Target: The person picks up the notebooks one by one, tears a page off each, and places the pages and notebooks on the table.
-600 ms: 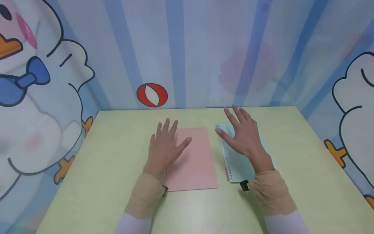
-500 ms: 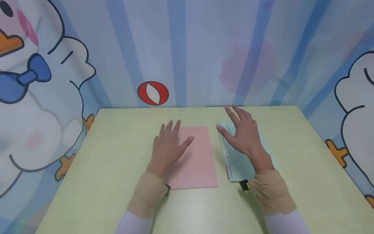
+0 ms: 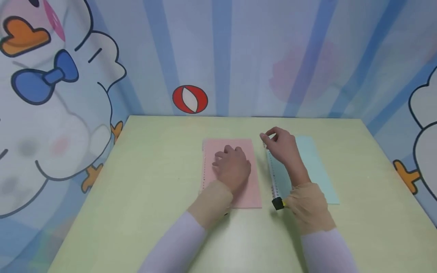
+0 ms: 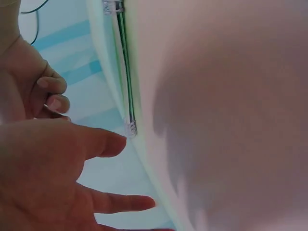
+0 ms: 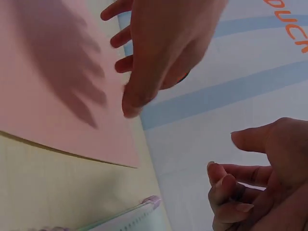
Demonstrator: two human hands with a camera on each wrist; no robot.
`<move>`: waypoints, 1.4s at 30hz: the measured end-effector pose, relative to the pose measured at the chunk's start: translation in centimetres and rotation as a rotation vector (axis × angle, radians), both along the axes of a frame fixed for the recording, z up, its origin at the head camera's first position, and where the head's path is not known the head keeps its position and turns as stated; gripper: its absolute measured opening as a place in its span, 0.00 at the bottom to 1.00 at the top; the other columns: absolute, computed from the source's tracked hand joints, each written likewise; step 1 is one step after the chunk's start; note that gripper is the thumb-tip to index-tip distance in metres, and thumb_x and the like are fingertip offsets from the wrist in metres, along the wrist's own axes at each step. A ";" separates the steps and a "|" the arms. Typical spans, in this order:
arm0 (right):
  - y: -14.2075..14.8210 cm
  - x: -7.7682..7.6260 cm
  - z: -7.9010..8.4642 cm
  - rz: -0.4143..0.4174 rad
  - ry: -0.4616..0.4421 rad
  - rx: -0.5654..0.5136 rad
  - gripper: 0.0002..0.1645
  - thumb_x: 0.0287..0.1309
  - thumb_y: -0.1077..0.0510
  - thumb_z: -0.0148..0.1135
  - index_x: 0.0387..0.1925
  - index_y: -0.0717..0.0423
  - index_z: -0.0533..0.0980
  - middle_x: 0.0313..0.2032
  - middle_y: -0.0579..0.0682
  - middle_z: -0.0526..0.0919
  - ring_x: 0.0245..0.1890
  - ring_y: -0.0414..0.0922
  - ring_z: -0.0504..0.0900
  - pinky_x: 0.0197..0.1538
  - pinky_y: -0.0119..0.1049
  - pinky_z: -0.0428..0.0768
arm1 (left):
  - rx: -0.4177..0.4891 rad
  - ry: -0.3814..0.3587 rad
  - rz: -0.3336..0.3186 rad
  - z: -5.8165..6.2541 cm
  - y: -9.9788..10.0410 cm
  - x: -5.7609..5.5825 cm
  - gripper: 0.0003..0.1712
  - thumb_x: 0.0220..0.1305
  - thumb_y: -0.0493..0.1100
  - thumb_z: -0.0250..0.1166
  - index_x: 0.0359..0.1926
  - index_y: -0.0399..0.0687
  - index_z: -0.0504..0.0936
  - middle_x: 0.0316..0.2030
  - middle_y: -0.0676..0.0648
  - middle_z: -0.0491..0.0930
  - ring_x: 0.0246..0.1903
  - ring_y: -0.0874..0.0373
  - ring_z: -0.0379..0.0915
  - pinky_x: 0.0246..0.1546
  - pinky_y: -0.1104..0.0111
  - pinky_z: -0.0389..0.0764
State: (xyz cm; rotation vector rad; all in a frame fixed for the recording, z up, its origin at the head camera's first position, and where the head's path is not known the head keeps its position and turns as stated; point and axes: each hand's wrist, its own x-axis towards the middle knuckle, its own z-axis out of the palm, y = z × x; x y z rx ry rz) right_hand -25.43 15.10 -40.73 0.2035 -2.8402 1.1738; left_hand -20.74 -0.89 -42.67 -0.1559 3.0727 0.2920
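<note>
Fingers (image 4: pixel 124 203) loose and apart, holding nothing, a person's left hand (image 3: pixel 233 168) hovers over the pink notebook (image 3: pixel 250 195); the right hand (image 3: pixel 281 146), its fingers softly bent around nothing, hangs above the blue notebook (image 3: pixel 312 163), both notebooks flat, side by side, on the counter (image 3: pixel 160 170) before a striped backdrop (image 3: pixel 252 57)

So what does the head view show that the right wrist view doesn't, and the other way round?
Only the head view shows the red-and-white ball and blue bow tie on the backdrop. Only the right wrist view shows orange letters there. Both show the left hand, right hand, pink notebook and mint notebook, the notebooks cut off in the wrist view.
</note>
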 end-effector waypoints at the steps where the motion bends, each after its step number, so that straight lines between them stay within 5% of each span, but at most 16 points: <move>1: -0.1 -0.3 -0.3 0.012 -0.048 0.006 0.25 0.75 0.43 0.53 0.55 0.60 0.77 0.36 0.63 0.86 0.26 0.50 0.81 0.29 0.41 0.76 | -0.014 -0.043 0.034 0.1 0.6 -0.3 0.30 0.74 0.57 0.55 0.66 0.42 0.73 0.61 0.30 0.71 0.61 0.28 0.67 0.52 0.42 0.80; 6: -0.4 -0.9 -1.9 0.071 -0.263 0.050 0.18 0.76 0.55 0.51 0.57 0.62 0.75 0.38 0.62 0.88 0.24 0.46 0.85 0.29 0.37 0.78 | -0.039 -0.243 0.143 -0.1 3.0 -1.5 0.39 0.75 0.63 0.51 0.79 0.53 0.58 0.76 0.32 0.56 0.70 0.22 0.49 0.61 0.37 0.72; 10: -0.5 -1.1 -2.9 0.075 -0.333 0.081 0.16 0.75 0.58 0.51 0.55 0.64 0.75 0.39 0.61 0.88 0.26 0.47 0.87 0.32 0.38 0.81 | -0.062 -0.299 0.132 -0.5 3.7 -1.8 0.45 0.73 0.69 0.50 0.81 0.56 0.51 0.78 0.34 0.50 0.72 0.24 0.45 0.63 0.37 0.70; 17: -1.1 -1.0 -4.2 0.075 -0.265 0.178 0.19 0.71 0.58 0.50 0.53 0.65 0.79 0.41 0.63 0.87 0.36 0.53 0.84 0.43 0.46 0.80 | -0.068 -0.211 0.087 -1.0 3.0 -2.1 0.48 0.71 0.71 0.50 0.80 0.48 0.55 0.78 0.32 0.51 0.71 0.21 0.46 0.60 0.34 0.71; 23: -2.2 -0.9 -4.9 0.123 -0.201 0.162 0.20 0.66 0.61 0.51 0.56 0.62 0.77 0.39 0.63 0.84 0.36 0.54 0.80 0.42 0.47 0.79 | -0.067 -0.162 0.092 -1.3 1.7 -3.1 0.47 0.71 0.71 0.51 0.78 0.45 0.58 0.76 0.28 0.54 0.69 0.19 0.48 0.57 0.32 0.72; 34: -3.0 -0.6 -4.9 0.292 -0.138 0.196 0.25 0.72 0.52 0.56 0.66 0.58 0.74 0.38 0.59 0.86 0.36 0.51 0.80 0.42 0.46 0.78 | 0.089 -0.215 0.080 -0.1 -1.3 -4.7 0.46 0.68 0.71 0.56 0.72 0.42 0.70 0.75 0.25 0.51 0.69 0.17 0.44 0.57 0.28 0.68; 38: -3.2 -0.6 -4.8 0.356 -0.119 0.211 0.26 0.70 0.57 0.54 0.66 0.62 0.73 0.44 0.61 0.86 0.40 0.52 0.81 0.45 0.49 0.80 | 0.139 -0.226 0.098 0.1 -1.6 -4.4 0.51 0.69 0.73 0.52 0.78 0.44 0.57 0.77 0.28 0.50 0.70 0.18 0.42 0.60 0.27 0.64; 42: -3.1 -0.5 -5.0 0.362 -0.084 0.236 0.24 0.70 0.60 0.52 0.64 0.64 0.72 0.45 0.64 0.86 0.43 0.55 0.83 0.50 0.54 0.80 | 0.074 -0.171 0.088 -0.9 -0.8 -3.7 0.53 0.70 0.76 0.46 0.82 0.49 0.44 0.77 0.30 0.51 0.70 0.20 0.44 0.61 0.29 0.65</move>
